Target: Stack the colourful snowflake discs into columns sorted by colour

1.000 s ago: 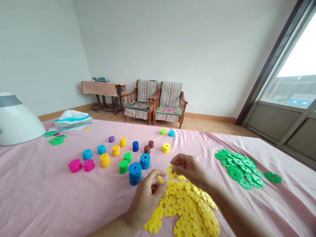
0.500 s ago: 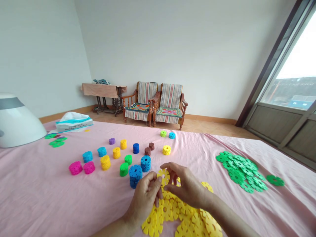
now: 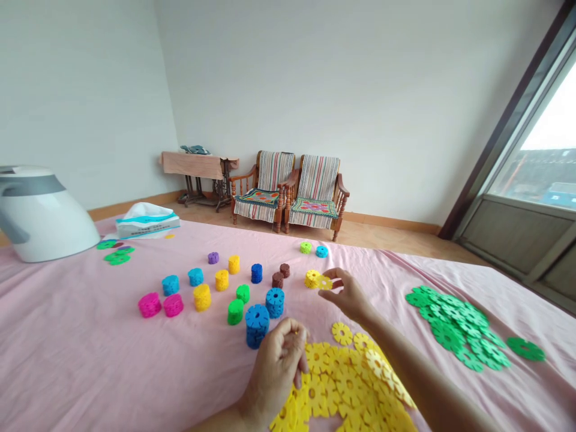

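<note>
My right hand [image 3: 346, 294] pinches a yellow plastic snowflake disc [image 3: 324, 283] against the top edge of a short yellow disc stack [image 3: 312, 278]. My left hand [image 3: 275, 372] rests curled beside a blue disc stack [image 3: 257, 326], above the edge of a loose yellow disc pile [image 3: 342, 384]. A small yellow speck shows at its fingertips, but the fingers hide whether a disc is held. Several short stacks in other colours stand in rows on the pink sheet [image 3: 90, 360].
Loose green discs [image 3: 456, 327] lie to the right. A white domed appliance [image 3: 40, 216] and a tissue packet [image 3: 147, 221] sit at the far left. Beyond the sheet stand wooden armchairs [image 3: 288, 192] and a draped table [image 3: 198, 165]. A window [image 3: 535, 162] fills the right.
My right hand has moved up and away from the yellow pile, carrying a yellow disc to the short yellow stack. My left hand has shifted only slightly, and the view has turned a little.
</note>
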`<control>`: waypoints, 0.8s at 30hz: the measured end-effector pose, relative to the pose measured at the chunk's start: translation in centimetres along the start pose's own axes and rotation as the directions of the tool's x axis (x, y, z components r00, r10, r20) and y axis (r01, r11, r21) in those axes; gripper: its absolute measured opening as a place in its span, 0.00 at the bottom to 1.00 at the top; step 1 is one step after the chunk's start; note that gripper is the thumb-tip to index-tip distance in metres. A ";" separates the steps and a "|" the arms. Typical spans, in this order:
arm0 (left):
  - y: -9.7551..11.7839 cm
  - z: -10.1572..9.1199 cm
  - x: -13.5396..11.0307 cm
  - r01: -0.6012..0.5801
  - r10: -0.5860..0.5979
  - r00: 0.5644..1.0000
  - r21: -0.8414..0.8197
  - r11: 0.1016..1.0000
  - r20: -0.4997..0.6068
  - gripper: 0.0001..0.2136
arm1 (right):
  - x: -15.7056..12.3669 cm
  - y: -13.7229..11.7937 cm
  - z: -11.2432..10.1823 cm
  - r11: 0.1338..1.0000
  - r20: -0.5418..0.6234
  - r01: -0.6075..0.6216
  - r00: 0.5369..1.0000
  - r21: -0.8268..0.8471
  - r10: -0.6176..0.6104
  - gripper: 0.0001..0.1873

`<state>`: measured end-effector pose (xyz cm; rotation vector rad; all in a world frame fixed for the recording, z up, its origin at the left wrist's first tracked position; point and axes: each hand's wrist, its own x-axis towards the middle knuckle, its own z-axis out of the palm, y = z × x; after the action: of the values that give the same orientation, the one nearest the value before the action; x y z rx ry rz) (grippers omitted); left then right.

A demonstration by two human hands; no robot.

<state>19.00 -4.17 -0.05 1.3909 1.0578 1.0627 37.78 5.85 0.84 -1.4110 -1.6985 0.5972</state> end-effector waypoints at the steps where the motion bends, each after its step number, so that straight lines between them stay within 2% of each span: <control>1: 0.0 0.0 0.0 0.005 -0.005 1.000 0.000 1.000 -0.001 0.18 | 0.9 0.6 0.3 1.000 -0.031 -0.010 0.999 -0.007 0.010 0.19; 4: -0.1 0.0 0.0 0.014 -0.014 1.000 0.005 1.000 0.000 0.17 | 2.9 1.5 1.2 0.998 -0.054 -0.055 0.997 -0.030 0.053 0.19; 8: -0.2 0.0 0.1 0.015 -0.015 1.000 0.003 1.000 0.006 0.17 | 4.2 1.7 2.1 0.996 -0.029 -0.073 0.997 -0.060 0.071 0.19; 24: -0.6 0.1 0.2 0.013 -0.013 1.000 0.005 1.000 0.016 0.15 | 4.5 1.9 2.7 0.993 0.035 -0.089 0.995 -0.079 0.092 0.19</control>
<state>19.06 -4.00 -0.65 1.3922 1.0574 1.0383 36.53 11.05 -0.77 -1.5472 -1.7111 0.6182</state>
